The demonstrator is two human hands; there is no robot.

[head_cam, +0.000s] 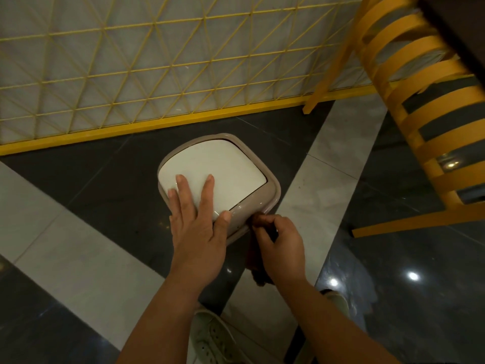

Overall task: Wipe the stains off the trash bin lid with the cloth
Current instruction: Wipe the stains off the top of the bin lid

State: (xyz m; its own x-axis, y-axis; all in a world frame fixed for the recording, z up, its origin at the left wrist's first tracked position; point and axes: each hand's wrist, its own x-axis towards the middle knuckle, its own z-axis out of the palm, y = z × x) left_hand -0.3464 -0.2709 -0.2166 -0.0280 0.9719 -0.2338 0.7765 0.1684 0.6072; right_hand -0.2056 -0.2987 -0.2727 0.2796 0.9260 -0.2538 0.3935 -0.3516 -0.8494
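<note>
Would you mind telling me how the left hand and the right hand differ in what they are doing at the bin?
The left hand lies flat with straight, spread fingers on the white lid; the right hand has its fingers curled. The left hand holds nothing, while the right hand grips the brown cloth. The left rests on top of the lid; the right works at the bin's beige rim. Both are bare and touch the bin.
</note>
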